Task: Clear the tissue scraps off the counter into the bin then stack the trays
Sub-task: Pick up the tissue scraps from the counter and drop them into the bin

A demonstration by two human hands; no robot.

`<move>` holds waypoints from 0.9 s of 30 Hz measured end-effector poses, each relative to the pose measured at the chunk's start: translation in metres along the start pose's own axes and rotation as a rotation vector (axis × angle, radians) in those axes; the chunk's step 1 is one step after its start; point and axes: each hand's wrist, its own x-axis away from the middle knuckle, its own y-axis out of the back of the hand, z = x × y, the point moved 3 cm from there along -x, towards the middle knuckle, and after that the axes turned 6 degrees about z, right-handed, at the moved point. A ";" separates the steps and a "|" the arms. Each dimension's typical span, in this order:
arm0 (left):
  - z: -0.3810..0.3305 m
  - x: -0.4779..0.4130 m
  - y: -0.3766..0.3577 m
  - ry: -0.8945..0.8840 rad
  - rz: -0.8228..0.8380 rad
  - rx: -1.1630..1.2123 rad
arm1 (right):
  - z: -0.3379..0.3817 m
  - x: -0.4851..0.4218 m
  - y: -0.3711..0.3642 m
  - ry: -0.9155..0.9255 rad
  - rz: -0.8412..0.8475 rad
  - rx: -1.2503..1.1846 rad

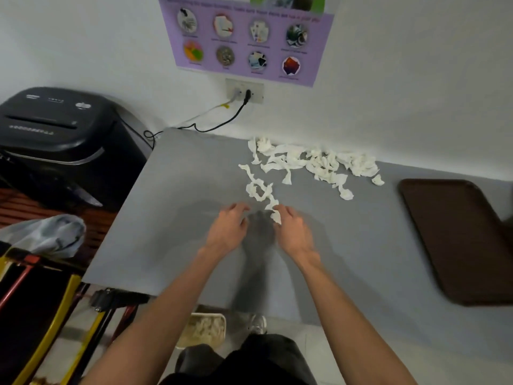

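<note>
White tissue scraps [313, 162] lie strewn along the back of the grey counter [166, 218], with a trail [259, 190] running toward me. My right hand [291, 232] pinches the near end of that trail between thumb and fingers. My left hand [227, 232] hovers beside it with loosely curled fingers, holding nothing. A brown tray [458, 240] lies flat at the counter's right. On the floor below the counter's front edge stands a small pale bin [201, 329] with scraps inside.
A black paper shredder [58, 140] stands left of the counter. Cables run from a wall socket [244, 91] down behind the counter. A plastic bag [47, 234] and yellow-framed gear [41, 315] crowd the lower left. My shoe [258, 325] is beside the bin.
</note>
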 end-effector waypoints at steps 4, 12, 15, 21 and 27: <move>-0.010 -0.049 -0.023 0.009 0.071 -0.104 | -0.007 -0.039 -0.019 0.104 0.059 0.073; 0.030 -0.066 -0.064 -0.022 0.239 -0.222 | -0.056 -0.034 -0.044 0.198 0.090 0.164; 0.040 -0.049 -0.064 0.047 0.162 -0.188 | -0.074 -0.029 -0.039 0.178 0.082 0.189; 0.015 -0.030 -0.048 0.090 -0.042 -0.090 | -0.073 -0.018 -0.008 0.077 0.035 0.047; -0.061 -0.031 -0.029 -0.165 0.110 0.207 | -0.029 -0.001 0.079 0.153 -0.127 -0.428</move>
